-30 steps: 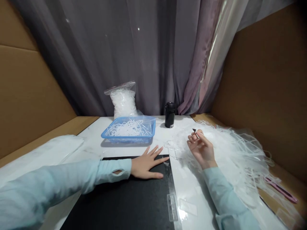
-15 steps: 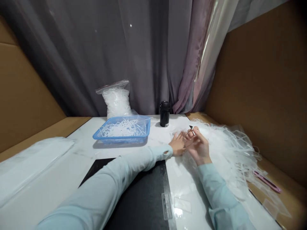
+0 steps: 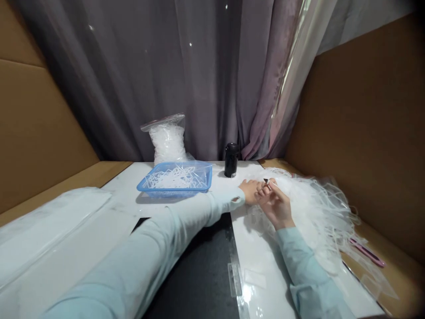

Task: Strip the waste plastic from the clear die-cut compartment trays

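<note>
My right hand (image 3: 276, 204) is closed around a small tool with a dark pointed tip (image 3: 266, 181); its handle is hidden in my fingers. Close beside it, my left hand (image 3: 249, 191) reaches across with its back up and fingers curled at the near edge of a heap of white, stringy plastic pieces (image 3: 308, 208). My right hand partly covers the left fingertips, and what they grip cannot be made out. Loose clear bits lie on the white tabletop (image 3: 252, 248) below my hands.
A blue basket (image 3: 174, 192) holds white looped pieces, with a stuffed zip bag (image 3: 168, 141) behind. A black bottle (image 3: 231, 160) stands near the curtain. A pink-handled tool (image 3: 367, 252) lies right, a dark mat (image 3: 195, 270) in front, white plastic packs (image 3: 49, 221) left. Cardboard walls flank the table.
My left fingers were stretched out flatter and now look more curled. My right hand has hardly moved and keeps the pointed tool. The whole view has shifted slightly.
</note>
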Motion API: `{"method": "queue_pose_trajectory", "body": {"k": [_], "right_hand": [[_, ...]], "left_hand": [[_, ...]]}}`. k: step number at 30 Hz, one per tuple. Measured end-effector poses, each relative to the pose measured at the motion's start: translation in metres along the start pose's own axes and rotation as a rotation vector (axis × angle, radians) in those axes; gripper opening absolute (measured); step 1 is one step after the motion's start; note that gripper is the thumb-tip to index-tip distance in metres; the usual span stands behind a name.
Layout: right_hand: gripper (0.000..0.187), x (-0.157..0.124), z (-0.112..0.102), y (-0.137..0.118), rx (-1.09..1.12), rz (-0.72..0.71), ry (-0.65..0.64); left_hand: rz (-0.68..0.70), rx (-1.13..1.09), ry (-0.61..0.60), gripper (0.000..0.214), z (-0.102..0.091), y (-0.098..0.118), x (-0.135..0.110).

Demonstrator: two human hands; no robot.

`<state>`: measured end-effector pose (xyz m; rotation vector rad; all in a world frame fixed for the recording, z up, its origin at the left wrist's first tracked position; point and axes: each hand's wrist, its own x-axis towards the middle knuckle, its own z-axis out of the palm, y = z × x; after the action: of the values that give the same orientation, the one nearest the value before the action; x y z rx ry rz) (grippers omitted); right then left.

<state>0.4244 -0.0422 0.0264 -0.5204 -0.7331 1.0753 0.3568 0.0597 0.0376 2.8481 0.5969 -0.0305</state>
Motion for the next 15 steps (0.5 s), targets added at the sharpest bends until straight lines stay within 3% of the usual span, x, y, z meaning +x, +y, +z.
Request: {"method": "queue_pose_trajectory", "body": {"k": [5, 8, 10, 12, 15], "right_hand": [[0.037, -0.001, 0.0, -0.002, 0.014, 0.003, -0.005], [0.037, 0.0, -0.001, 0.0, 0.037, 0.013, -0.007], [0.036, 0.001, -0.001, 0.003, 0.055, 0.023, -0.007], [0.035, 0.003, -0.002, 0.005, 0.071, 0.037, -0.005], [0.033, 0.004, -0.004, 0.008, 0.086, 0.06, 0.004]], "left_hand": [[0.154, 0.094, 0.002, 0.049, -0.032, -0.035, -0.045], [0.236, 0.101, 0.021, 0.037, -0.038, -0.033, -0.095], [0.319, 0.073, -0.025, 0.028, -0.03, -0.021, -0.128], [0.488, -0.098, -0.154, 0.029, -0.014, -0.007, -0.153], [0.534, -0.316, -0.234, 0.042, 0.019, 0.01, -0.164]]}}
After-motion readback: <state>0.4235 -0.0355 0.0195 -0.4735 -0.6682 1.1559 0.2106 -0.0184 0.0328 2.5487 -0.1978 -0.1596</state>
